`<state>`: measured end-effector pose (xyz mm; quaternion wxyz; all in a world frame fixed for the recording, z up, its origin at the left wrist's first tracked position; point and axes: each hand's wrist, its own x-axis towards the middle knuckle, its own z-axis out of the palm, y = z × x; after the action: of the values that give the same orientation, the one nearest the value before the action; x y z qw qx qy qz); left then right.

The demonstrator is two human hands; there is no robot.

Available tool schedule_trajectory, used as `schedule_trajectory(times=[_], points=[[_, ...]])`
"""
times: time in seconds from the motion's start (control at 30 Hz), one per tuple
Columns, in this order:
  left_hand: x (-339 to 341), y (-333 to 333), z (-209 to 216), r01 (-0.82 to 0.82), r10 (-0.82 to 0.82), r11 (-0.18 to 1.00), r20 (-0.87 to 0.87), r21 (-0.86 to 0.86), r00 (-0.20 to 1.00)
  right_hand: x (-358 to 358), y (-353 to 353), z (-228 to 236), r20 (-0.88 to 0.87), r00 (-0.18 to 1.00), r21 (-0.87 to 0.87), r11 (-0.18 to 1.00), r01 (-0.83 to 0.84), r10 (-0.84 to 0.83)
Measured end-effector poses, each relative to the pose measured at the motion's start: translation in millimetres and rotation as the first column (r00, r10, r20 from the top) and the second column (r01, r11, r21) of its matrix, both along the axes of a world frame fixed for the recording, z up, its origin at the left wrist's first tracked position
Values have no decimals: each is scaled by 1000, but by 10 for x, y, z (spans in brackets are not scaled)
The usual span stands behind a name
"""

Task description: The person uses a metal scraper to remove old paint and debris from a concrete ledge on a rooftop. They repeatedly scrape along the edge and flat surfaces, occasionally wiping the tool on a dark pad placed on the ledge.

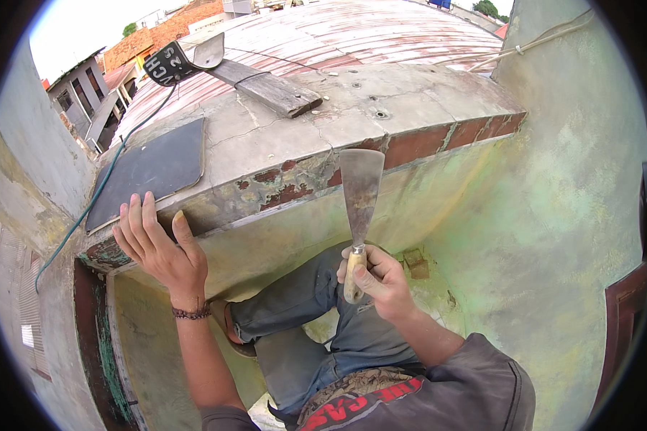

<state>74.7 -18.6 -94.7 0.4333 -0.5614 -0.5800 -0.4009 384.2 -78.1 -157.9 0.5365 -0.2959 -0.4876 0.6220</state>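
Scraper (359, 215): just one, near the middle of the view, held over the legs. Two hands show, with one sheet (154, 169), one plank (266, 87) and one green cable (115, 161) on or along the ledge (417, 93).

The scraper's long axis runs almost straight from 6 to 12 o'clock. Its wide blade points to 12, overlapping the ledge's front edge in view; whether the two touch, I cannot tell. The wooden handle ends toward 6.

Right hand (382, 281), a little below centre toward 4 to 5 o'clock, is closed round that handle, thumb across the front and fingers bent behind it. Its forearm slants in from 5 o'clock.

Left hand (162, 248), at 9 o'clock, grips nothing visible. Its fingers lie nearly straight and close together, aimed at 11, the tips by the sheet's near edge, with the thumb spread apart. How firmly it rests, I cannot tell. That forearm rises from 7, one bracelet (192, 312) at the wrist.

The dark sheet lies between 9 and 10 o'clock; the plank, at 11, slants from 10 to 4.
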Motion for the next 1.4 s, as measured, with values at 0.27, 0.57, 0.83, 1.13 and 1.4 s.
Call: schedule_trajectory(times=[0.27, 0.57, 0.83, 1.13, 1.4], points=[[-26, 28, 64, 24, -24, 999, 8, 42, 1000, -204, -215, -135, 53, 987, -43, 988, -148, 151], [-48, 25, 83, 15, -13, 998, -40, 69, 999, 280, -830, -13, -68, 979, -41, 979, -197, 194], [-258, -1, 111, 50, -58, 998, -183, -48, 981, 980, -1018, 474, -28, 996, 136, 987, 90, -87], [-357, -87, 43, 99, -105, 993, -92, -64, 990, 1085, -957, 560, -88, 960, 132, 953, 274, -264], [823, -1045, -402, 777, -558, 434, 813, 457, -167, 592, -824, -77, 106, 991, -82, 992, 95, -86]])
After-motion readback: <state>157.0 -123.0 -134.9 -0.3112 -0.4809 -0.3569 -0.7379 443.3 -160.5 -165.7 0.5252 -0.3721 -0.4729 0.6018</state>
